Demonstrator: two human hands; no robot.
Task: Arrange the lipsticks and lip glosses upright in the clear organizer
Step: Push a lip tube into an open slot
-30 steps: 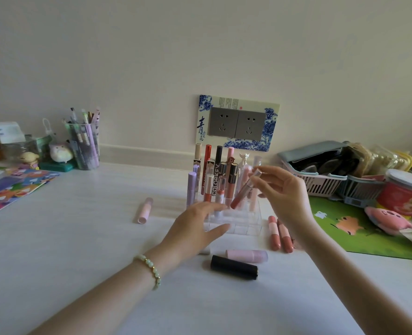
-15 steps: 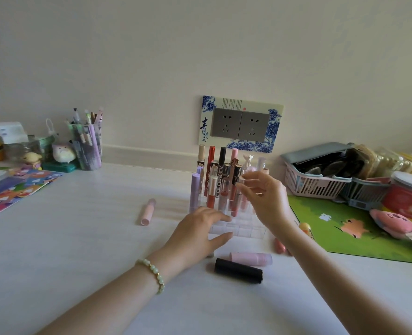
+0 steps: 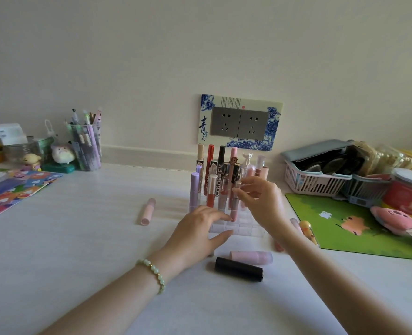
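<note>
The clear organizer (image 3: 244, 229) stands mid-table with several lipsticks and glosses upright in its back rows. My right hand (image 3: 263, 201) pinches the cap of a pink lip gloss (image 3: 234, 209) that stands upright in a front-row slot. My left hand (image 3: 197, 234) rests flat against the organizer's front left corner with its fingers spread. Loose on the table lie a pink tube (image 3: 148, 211) to the left, a pale pink lipstick (image 3: 251, 257) and a black lipstick (image 3: 238, 272) in front, and a yellow tube (image 3: 308, 232) partly behind my right forearm.
A pen cup (image 3: 86, 146) and small figures stand at the back left by a colourful booklet (image 3: 14, 189). On the right are a pink basket (image 3: 313, 183), a green mat (image 3: 359, 228), a red jar (image 3: 406, 193) and a pink plush (image 3: 393, 218). A wall socket (image 3: 238, 122) is behind.
My right hand has turned the pink lip gloss from tilted to upright and lowered it into a front slot. My left hand stays at the organizer.
</note>
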